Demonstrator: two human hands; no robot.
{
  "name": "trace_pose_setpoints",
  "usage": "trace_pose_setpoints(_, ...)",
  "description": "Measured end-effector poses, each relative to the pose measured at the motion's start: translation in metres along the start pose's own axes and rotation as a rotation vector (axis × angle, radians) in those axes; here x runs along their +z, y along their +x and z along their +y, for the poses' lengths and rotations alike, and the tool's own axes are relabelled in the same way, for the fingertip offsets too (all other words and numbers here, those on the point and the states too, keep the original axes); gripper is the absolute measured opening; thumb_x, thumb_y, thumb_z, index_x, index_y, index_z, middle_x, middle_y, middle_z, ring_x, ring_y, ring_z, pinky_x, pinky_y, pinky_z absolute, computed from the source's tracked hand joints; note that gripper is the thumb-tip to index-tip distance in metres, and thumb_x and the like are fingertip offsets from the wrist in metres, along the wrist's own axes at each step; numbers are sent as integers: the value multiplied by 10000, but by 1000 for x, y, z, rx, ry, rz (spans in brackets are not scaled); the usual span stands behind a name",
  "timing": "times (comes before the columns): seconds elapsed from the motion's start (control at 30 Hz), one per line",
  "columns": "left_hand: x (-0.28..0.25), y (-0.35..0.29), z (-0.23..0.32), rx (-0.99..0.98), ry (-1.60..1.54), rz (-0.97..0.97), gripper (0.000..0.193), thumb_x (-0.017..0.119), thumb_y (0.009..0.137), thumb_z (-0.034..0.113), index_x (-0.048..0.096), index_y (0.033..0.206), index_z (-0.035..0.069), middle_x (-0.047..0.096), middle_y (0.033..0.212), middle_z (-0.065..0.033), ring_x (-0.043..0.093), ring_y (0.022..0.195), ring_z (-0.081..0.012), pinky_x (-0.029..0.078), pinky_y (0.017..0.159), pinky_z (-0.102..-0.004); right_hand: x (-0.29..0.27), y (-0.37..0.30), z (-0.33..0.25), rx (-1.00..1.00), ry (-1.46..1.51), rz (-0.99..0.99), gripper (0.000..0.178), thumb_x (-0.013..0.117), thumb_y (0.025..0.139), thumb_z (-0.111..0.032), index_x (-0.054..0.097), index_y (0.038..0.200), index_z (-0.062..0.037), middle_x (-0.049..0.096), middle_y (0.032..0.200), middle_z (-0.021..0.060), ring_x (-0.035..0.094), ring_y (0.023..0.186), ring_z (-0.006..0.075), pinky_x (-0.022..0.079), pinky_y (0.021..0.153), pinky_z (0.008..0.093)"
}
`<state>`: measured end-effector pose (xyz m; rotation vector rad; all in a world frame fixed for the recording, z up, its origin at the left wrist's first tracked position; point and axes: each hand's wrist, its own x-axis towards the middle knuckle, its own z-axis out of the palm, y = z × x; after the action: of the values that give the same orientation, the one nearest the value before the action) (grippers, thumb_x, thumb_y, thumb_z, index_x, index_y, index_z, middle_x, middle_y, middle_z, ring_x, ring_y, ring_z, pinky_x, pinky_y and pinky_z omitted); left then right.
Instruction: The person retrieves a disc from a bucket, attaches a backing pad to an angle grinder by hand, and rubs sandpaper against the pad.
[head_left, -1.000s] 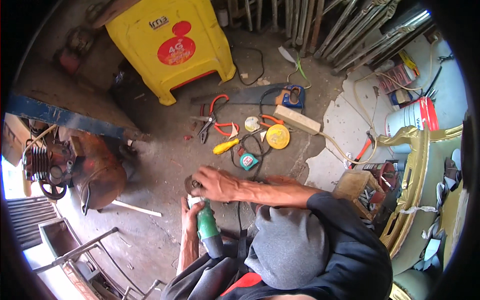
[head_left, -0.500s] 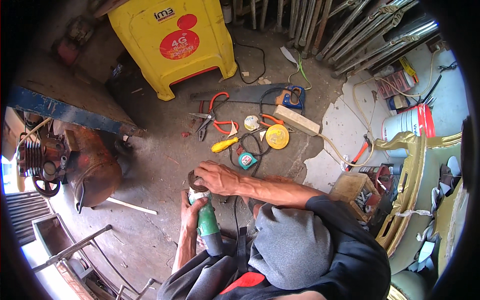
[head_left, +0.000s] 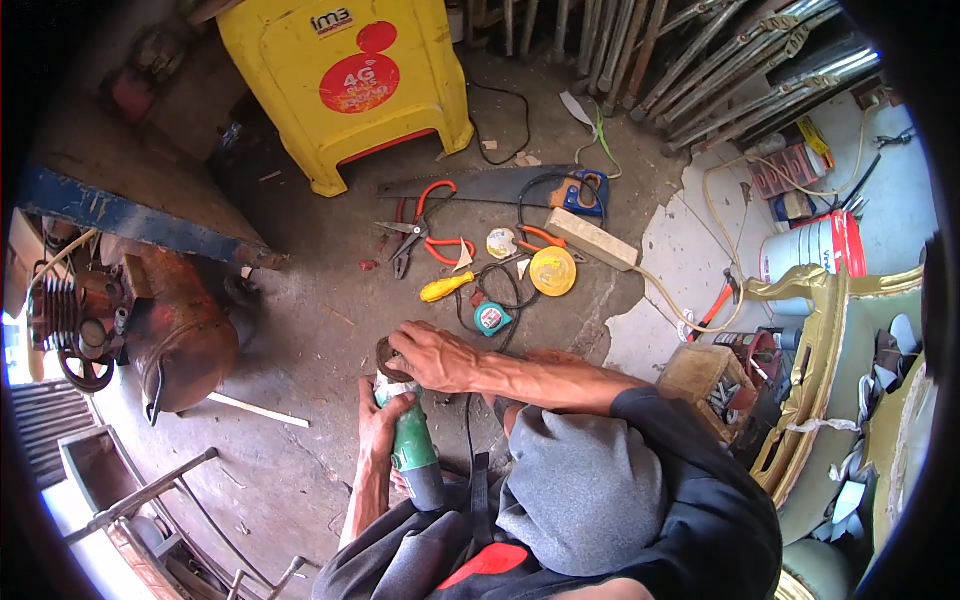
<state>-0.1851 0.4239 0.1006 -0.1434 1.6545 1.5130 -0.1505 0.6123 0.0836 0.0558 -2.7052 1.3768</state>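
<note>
A green and grey angle grinder (head_left: 413, 447) stands nearly upright in front of my body, its head end farthest from me. My left hand (head_left: 377, 425) is wrapped round the upper part of its body, thumb across the front. My right hand (head_left: 438, 359) reaches over from the right, with its fingers curled on a brown, rounded, disc-like part (head_left: 386, 356) at the grinder's head. Those fingers hide much of that part. Beyond my hands lie a teal tape measure (head_left: 491, 319), a yellow-handled tool (head_left: 447, 287) and a roll of yellow tape (head_left: 553, 272).
Farther off are orange-handled scissors (head_left: 411, 230), a handsaw (head_left: 480, 184), a power strip (head_left: 594, 239) and a yellow plastic stool (head_left: 350, 95). A rusty compressor (head_left: 180, 335) stands left. On the right are a wooden box (head_left: 690, 377), a white bucket (head_left: 797, 255) and a gold frame (head_left: 800, 400).
The view has shifted very slightly. Both hands keep the same hold on the angle grinder, and nothing on the floor has visibly moved.
</note>
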Motion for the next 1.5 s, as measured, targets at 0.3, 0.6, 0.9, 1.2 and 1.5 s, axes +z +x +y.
trace_pose_setpoints(0.3, 2, -8, -6, -47, 3, -70, 475, 655, 808, 208, 402, 1193, 91, 598, 771, -159, 665, 571, -274, 576, 457, -380, -8, -2, 8, -346, 17, -50, 220, 625, 861, -139, 587, 1039, -17, 561, 1055, 143, 546, 1004, 320, 480, 904, 428)
trace_pose_setpoints(0.6, 12, -9, 2, -3, 26, -65, 499, 632, 821, 208, 388, 1243, 100, 603, 821, -160, 663, 585, -268, 577, 475, -374, -5, 0, 12, -356, 75, 44, 158, 624, 856, -164, 589, 928, -28, 564, 980, 137, 570, 915, 331, 470, 849, 439)
trace_pose_setpoints(0.9, 16, -17, 9, -20, 18, -49, 469, 672, 817, 198, 393, 1174, 79, 595, 806, -146, 658, 574, -250, 564, 468, -359, -8, -8, 11, -256, -141, -11, 275, 673, 857, -178, 579, 1039, 7, 575, 1047, 161, 574, 996, 334, 494, 880, 423)
trace_pose_setpoints(1.2, 9, -6, 0, -9, 1, -21, 480, 649, 815, 166, 392, 1216, 100, 603, 816, -167, 667, 585, -278, 572, 456, -382, -11, -10, -10, 177, -75, -112, 360, 705, 841, -210, 574, 1094, 10, 594, 1035, 158, 586, 981, 340, 497, 873, 437)
trace_pose_setpoints(1.5, 9, -6, -3, 12, -23, -34, 482, 696, 787, 169, 411, 1162, 65, 597, 840, -151, 659, 579, -263, 557, 467, -364, -33, -10, 7, -268, 97, -111, 281, 656, 890, -168, 558, 1111, -25, 553, 1057, 148, 561, 1060, 347, 470, 926, 437)
